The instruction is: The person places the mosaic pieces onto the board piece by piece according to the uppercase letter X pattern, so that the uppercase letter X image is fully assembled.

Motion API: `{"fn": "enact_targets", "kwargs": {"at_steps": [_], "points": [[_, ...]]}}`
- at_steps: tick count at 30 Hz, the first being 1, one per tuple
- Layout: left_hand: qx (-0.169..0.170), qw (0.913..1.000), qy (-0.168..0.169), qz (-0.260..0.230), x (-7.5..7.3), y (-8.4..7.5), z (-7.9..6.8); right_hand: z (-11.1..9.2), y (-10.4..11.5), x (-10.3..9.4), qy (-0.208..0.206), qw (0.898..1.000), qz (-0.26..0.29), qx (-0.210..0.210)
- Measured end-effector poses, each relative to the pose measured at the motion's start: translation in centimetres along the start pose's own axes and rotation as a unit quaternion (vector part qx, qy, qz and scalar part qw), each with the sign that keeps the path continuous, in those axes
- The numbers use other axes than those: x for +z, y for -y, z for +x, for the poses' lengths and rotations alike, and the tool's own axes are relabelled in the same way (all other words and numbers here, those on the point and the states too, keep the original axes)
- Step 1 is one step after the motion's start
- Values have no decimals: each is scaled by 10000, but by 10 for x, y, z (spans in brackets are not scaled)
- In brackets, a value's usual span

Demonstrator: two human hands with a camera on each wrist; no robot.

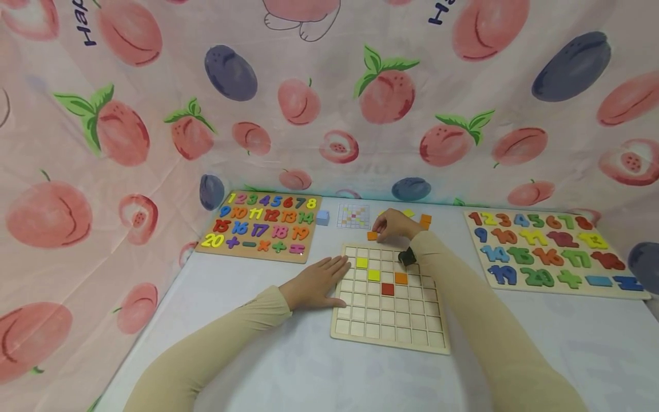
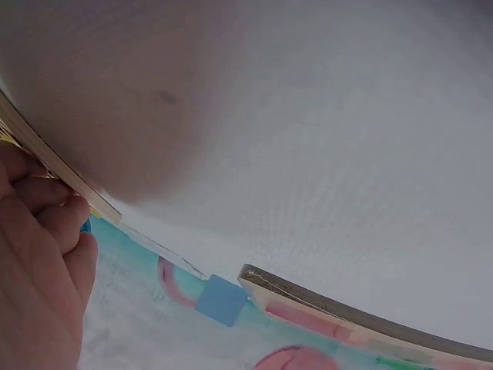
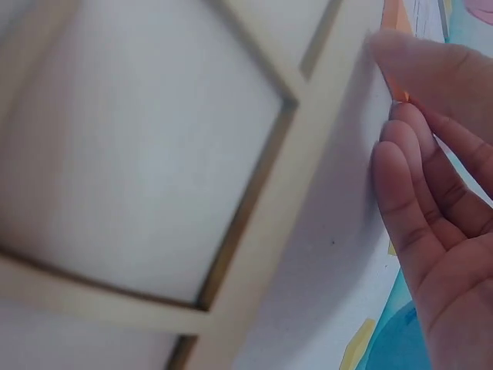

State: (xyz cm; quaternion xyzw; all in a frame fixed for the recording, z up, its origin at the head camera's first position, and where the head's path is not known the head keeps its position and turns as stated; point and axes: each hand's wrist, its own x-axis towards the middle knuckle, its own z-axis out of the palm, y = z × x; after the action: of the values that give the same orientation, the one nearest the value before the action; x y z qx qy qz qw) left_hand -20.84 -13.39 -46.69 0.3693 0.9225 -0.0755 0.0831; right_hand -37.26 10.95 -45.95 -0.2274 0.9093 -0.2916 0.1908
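A wooden grid board (image 1: 388, 318) lies on the table, with two yellow tiles (image 1: 362, 262), a red tile (image 1: 388, 289) and an orange tile (image 1: 401, 278) in its cells. My left hand (image 1: 317, 284) rests at the board's left edge, fingers extended. Beyond the far edge, my right hand (image 1: 393, 225) pinches another orange tile (image 3: 396, 31) between thumb and fingers. The right wrist view shows that tile only in part. On the right wrist sits a black strapped device (image 1: 407, 257), over the board's far right corner.
Behind the right hand lie loose orange tiles (image 1: 425, 221) and yellow tiles (image 1: 408, 213). A printed grid card (image 1: 353, 216) and a blue tile stack (image 1: 322, 217) are at the back. Number boards stand left (image 1: 265, 229) and right (image 1: 553, 252). A fruit-print curtain (image 1: 329, 114) hangs behind.
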Motion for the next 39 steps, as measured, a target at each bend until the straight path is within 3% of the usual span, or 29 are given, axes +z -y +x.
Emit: {"fn": "enact_targets", "kwargs": {"at_steps": [11, 18, 29, 39], "points": [[52, 10000, -44, 60, 1, -1, 2, -5, 1, 1, -86, 9997, -201, -57], [31, 9999, -11, 117, 1, -2, 2, -15, -5, -4, -21, 9985, -222, -505], [34, 9999, 27, 91, 1, -2, 1, -50, -19, -14, -98, 9971, 289, -694], [16, 10000, -41, 46, 1, -1, -1, -87, -25, -19, -132, 9965, 59, -828]]}}
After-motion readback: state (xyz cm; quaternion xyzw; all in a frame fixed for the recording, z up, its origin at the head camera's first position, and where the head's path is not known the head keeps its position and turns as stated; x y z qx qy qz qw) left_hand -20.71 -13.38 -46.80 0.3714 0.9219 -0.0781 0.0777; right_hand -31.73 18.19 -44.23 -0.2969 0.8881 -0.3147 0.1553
